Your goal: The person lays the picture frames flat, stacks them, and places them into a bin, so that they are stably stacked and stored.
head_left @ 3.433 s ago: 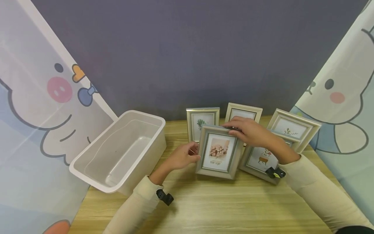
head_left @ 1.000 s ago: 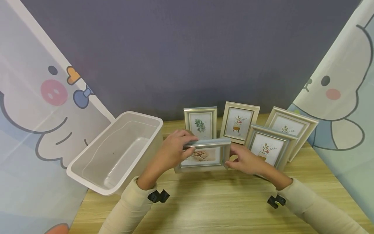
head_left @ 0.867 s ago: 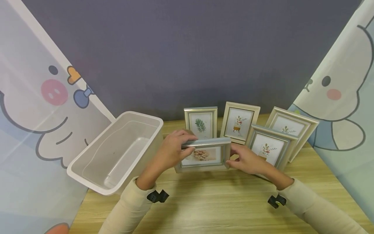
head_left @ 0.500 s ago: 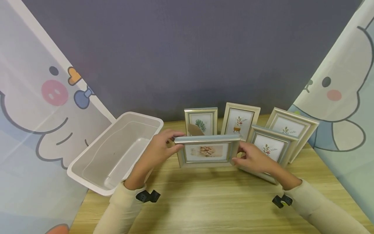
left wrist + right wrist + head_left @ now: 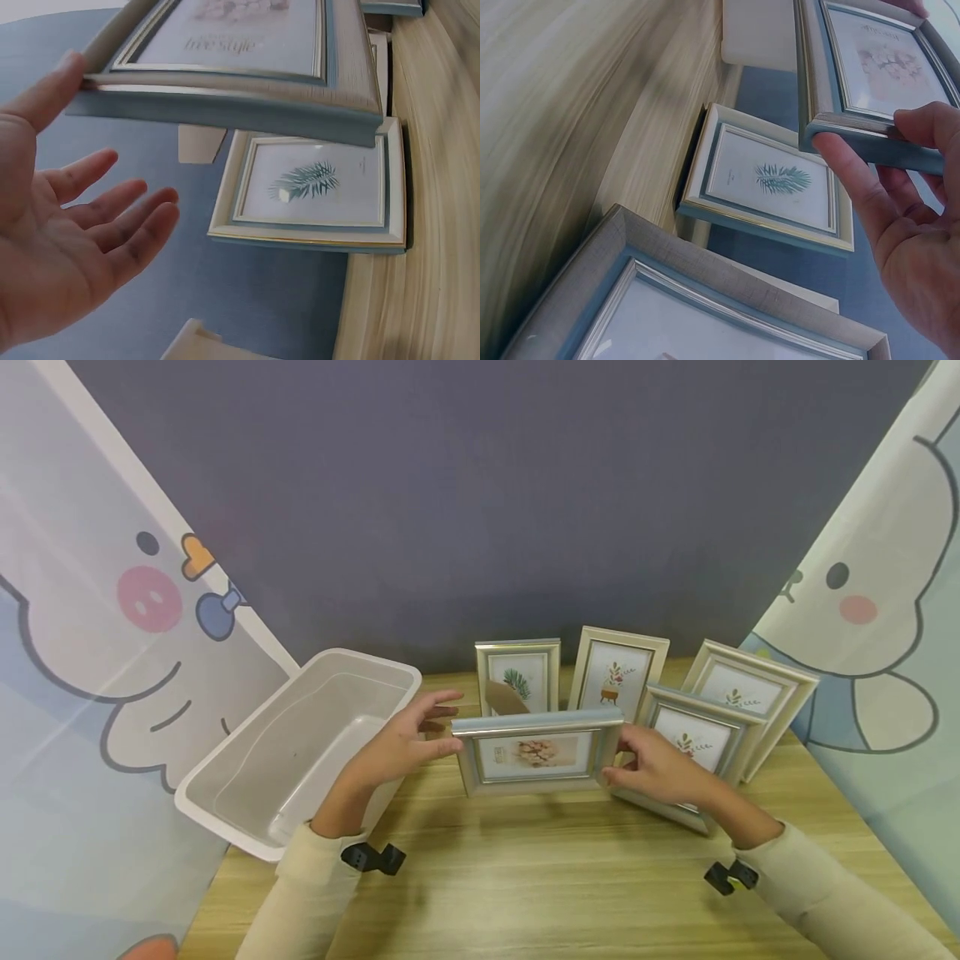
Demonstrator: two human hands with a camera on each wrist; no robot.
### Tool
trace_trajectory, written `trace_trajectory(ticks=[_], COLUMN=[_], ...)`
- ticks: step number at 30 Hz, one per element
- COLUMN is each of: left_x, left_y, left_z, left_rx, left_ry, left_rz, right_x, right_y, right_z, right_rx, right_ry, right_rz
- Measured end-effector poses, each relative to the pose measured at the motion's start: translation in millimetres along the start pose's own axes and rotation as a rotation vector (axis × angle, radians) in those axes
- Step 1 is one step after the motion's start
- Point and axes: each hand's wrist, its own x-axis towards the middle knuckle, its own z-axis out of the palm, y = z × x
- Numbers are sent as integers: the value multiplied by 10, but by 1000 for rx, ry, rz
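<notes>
Above wooden table point(image 5: 570, 877), both hands hold picture frame point(image 5: 537, 753) lengthwise left-right, picture facing the person

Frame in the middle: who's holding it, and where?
The right hand grips the frame by its right end; the left hand, fingers straight, only touches the left end.

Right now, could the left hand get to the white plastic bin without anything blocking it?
Probably yes. The left hand is open, only its thumb touching the held picture frame, and the white plastic bin sits right beside it with nothing between.
</notes>
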Motion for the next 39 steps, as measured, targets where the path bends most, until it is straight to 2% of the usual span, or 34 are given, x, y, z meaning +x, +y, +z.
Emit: trace_trajectory(ticks=[3, 5, 12, 15, 18, 28, 39], left_x=[21, 39, 104, 126, 138, 143, 113], left_y=[-31, -58, -198, -236, -255, -256, -239], left_z=[17, 34, 104, 132, 147, 157, 178], left_rx=[-66, -116, -232, -281, -314, -300, -272], left_ry=[-63, -98, -210, -273, -305, -249, -110], left_rz=[-34, -19, 132, 176, 207, 211, 206], right_x=[-23, -37, -62, -69, -74, -70, -52], right_y=[21, 32, 35, 44, 58, 71, 62], right_z=[-4, -3, 12, 18, 24, 28, 19], right_rx=[-1, 17, 94, 77, 41, 42, 16], right_ry=[3, -3, -40, -35, -18, -11, -2], right_rz=[9, 15, 25, 12, -10, -37, -25])
